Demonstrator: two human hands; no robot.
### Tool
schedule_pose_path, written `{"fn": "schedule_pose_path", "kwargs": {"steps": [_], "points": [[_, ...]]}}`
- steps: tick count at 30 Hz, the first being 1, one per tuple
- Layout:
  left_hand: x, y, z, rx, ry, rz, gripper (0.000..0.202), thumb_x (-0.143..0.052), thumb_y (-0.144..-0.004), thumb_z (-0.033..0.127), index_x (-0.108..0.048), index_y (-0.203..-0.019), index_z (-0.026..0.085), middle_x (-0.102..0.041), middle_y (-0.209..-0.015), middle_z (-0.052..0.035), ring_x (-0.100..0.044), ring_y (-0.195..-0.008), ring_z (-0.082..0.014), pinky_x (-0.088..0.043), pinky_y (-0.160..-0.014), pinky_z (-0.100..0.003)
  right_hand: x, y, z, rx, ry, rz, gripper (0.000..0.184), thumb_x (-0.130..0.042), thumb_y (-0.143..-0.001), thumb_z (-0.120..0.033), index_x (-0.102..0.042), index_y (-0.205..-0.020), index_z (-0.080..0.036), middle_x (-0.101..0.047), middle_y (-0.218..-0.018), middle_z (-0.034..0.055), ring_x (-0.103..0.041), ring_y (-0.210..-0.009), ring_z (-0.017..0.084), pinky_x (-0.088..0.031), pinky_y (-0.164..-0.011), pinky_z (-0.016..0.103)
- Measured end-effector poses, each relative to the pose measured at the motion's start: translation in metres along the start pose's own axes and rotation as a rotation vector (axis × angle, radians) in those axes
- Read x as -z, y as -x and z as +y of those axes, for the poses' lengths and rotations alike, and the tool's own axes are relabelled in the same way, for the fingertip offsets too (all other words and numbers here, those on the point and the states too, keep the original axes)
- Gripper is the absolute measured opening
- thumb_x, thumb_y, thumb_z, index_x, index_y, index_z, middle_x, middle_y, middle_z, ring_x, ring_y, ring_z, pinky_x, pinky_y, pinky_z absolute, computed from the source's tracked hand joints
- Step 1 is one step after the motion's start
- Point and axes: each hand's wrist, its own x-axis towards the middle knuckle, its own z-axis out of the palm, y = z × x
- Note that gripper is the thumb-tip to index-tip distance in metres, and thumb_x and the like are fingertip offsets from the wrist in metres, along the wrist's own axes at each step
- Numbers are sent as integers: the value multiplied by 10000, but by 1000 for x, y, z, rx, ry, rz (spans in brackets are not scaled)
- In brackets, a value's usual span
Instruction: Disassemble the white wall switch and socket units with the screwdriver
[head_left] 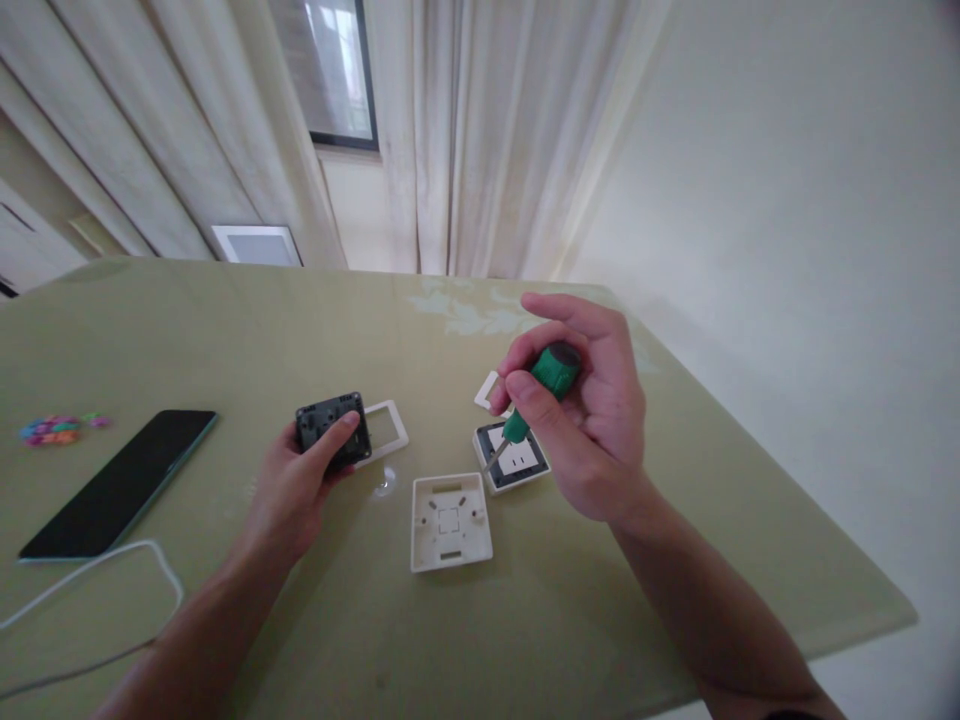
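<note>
In my left hand (300, 480) is a black, square wall socket module (322, 420), its back turned up and my thumb pressed on it. My right hand (592, 420) grips a screwdriver (555, 370) by its green handle, with the shaft slanting down to the left. Below the screwdriver lies a socket in a white box (514, 455), its slotted face up. An open white mounting box (450, 545) rests on the table between my hands. Just right of the module, a white square frame (397, 425) lies partly hidden. Another white frame (486, 390) is partly covered by my right fingers.
A dark tablet (120, 485) lies on the left of the green-covered table (300, 330), with a white cable (161, 560) near it. Small colourful pieces (52, 430) sit at the far left. Curtains (487, 130) and a white wall (787, 200) stand behind.
</note>
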Motion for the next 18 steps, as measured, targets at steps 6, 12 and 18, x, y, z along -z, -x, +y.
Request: {"fn": "schedule_pose_path", "kwargs": {"steps": [6, 12, 18], "points": [[4, 0, 2, -149, -133, 24, 438, -942, -693, 311, -736, -1060, 190, -786, -991, -64, -728, -725, -181, -574, -516, -212, 0, 0, 0, 8, -19, -26, 447, -660, -1044, -161, -564, -1459, -295, -639, -1068, 7, -695, -807, 149, -625, -714, 341], [8, -4, 4, -259, -337, 78, 539, -959, -613, 448, -701, -1010, 192, -712, -813, -7, -574, -545, -139, -451, -441, -229, -1, 1, 0, -9, -17, -43, 432, -661, -1052, -190, -564, -1458, -298, -643, -1059, 10, -690, -817, 154, -639, -717, 340], [15, -10, 6, -281, -385, 40, 588, -938, -646, 547, -670, -1043, 206, -666, -787, 14, -530, -515, -125, -419, -424, -223, -2, 2, -1, -20, -21, -44, 431, -657, -1053, -182, -572, -1457, -306, -646, -1057, 11, -690, -818, 161, -636, -719, 354]]}}
